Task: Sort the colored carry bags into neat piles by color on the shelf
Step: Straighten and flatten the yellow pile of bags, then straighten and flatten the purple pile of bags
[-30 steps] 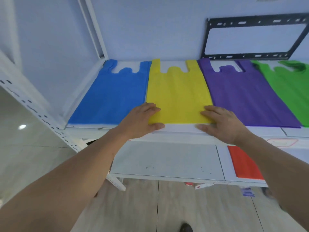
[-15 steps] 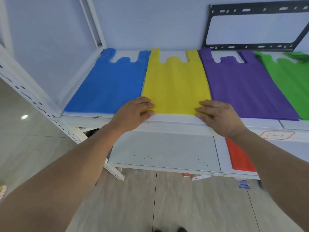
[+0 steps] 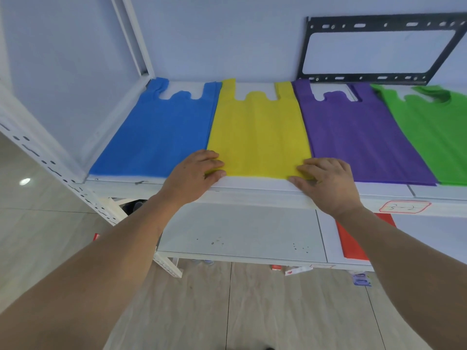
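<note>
Head view: left hand (image 3: 194,173) and right hand (image 3: 326,184) pinch yellow pile (image 3: 257,137) corners; uneven tugging could skew its layers

On the shelf (image 3: 252,185), the left hand (image 3: 194,173) and right hand (image 3: 328,184) pinch the near corners of the flat yellow bag (image 3: 257,137), lying between the blue bag (image 3: 161,137) and purple bag (image 3: 358,137), green bag (image 3: 434,132) rightmost.

plain blue bag (image 3: 156,137), yellow bag (image 3: 257,137), purple bag (image 3: 358,140) and green bag (image 3: 434,132) on a white shelf (image 3: 252,184). red bag (image 3: 351,246) below. black bracket (image 3: 379,21). white label (image 3: 404,207) outlined in red.
</note>
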